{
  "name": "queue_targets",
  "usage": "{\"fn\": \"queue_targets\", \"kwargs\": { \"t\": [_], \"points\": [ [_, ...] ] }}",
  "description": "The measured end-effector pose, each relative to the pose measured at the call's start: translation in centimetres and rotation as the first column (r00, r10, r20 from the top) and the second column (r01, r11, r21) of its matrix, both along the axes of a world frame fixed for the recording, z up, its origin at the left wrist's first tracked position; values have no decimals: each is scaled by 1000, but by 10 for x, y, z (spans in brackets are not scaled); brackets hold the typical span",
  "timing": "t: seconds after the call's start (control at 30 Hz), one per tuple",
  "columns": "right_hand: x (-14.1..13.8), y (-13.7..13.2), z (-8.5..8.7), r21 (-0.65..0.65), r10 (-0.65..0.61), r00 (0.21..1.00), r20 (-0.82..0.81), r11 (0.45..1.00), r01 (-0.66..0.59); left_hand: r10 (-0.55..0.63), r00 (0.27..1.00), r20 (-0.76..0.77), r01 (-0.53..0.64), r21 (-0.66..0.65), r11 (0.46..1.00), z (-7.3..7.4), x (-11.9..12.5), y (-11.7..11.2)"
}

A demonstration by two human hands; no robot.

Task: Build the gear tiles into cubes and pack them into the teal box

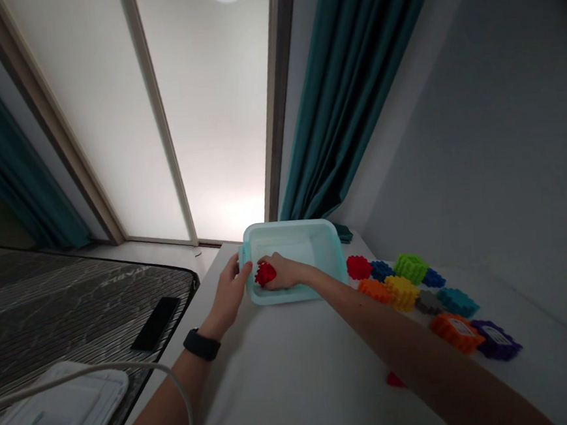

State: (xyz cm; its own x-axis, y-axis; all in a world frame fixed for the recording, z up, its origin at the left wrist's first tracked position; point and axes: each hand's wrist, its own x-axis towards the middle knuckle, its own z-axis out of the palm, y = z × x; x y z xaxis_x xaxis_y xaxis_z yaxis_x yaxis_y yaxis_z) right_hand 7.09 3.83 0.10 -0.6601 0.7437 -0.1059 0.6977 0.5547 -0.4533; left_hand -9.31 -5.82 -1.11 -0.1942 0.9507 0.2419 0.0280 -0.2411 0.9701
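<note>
Right hand (284, 270) down inside the pale blue bin (297, 296), fingers closed around a red toothed block (265, 275), which sits by the bin's left wall; whether it touches the bottom, cannot tell. Left hand (229, 289) pinches the bin's left rim, thumb over it, fingers outside. Main risk, as I judge it: the bin stands near the far end of the counter (286, 369), so a hard push from within, with the left grip slack, could slide it toward the edge. Second: the right forearm crosses the bin's near right corner and passes close over loose pieces; a dropped elbow could sweep some aside, most likely the red piece (395, 380) half hidden beneath it. Third: a pale cable (128, 364) crosses in front of the left forearm and might snag if that arm pulls back fast. Count: one bin, one block in hand, one red piece under the forearm, ten blocks grouped right of the bin. Of those ten: one red (359, 267), two dark blue (382, 271), one green (410, 268), two orange (374, 291), one yellow (402, 293), one grey (429, 302), one teal (457, 302), one purple (497, 343). Twelve pieces visible; the right hand may hide more. Also one black wristband (201, 344), one dark phone-like slab (155, 323).
</note>
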Motion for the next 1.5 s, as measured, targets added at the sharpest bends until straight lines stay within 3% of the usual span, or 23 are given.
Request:
{"fn": "queue_targets", "kwargs": {
  "t": [0.13,0.27,0.6,0.83,1.1,1.3,1.5],
  "points": [
    [3,-1,1,-97,1,1000,2,995,-1,-156,981,113,163,-58,985,10,-4,-6],
    [6,-4,10,-182,-31,998,-63,983,19,-217,967,132,226,-51,973,14,-8,-8],
    [5,-11,1,41,43,981,-191,999,-36,-297,943,151,308,-54,950,7,-13,-5],
    [16,-22,5,76,149,972,-181,988,-137,-305,939,162,319,-69,945,9,-10,-8],
    [39,-19,6,-111,27,996,-84,993,-36,-291,943,160,306,-84,948,10,-6,-10],
    [30,-24,-3,-14,-7,991,-135,1000,5,-268,950,160,287,-109,952,13,-5,-12],
    [31,-29,-9,91,35,987,-157,996,-21,-279,940,195,308,-134,942,12,-2,-13]
  ]
}}
